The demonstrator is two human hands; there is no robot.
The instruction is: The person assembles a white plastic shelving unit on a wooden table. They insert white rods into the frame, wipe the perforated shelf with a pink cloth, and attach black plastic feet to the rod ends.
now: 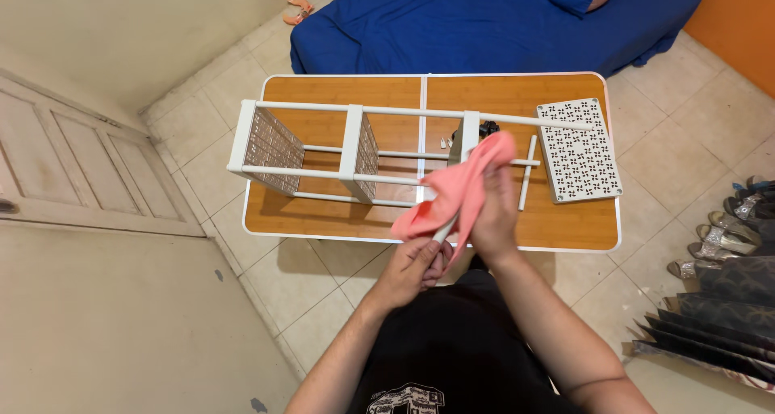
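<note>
Beyond the fingers we see a wooden table [323,220] carrying a white rack frame [355,144] on its side and a perforated white panel [579,148] further right. Past that lies a blue bed [484,18]. Right of the fingers, shoes [739,220] line the tiled floor [323,285]; far left stands a door [73,164].

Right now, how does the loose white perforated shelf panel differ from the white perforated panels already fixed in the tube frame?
The loose white perforated shelf panel lies flat on the wooden folding table, while the fixed perforated panels stand on edge. The loose panel is free of everything; the fixed ones sit between the white tubes of the frame. The loose panel shows its full face; the fixed ones are seen obliquely. Both are white with patterned holes.
</note>
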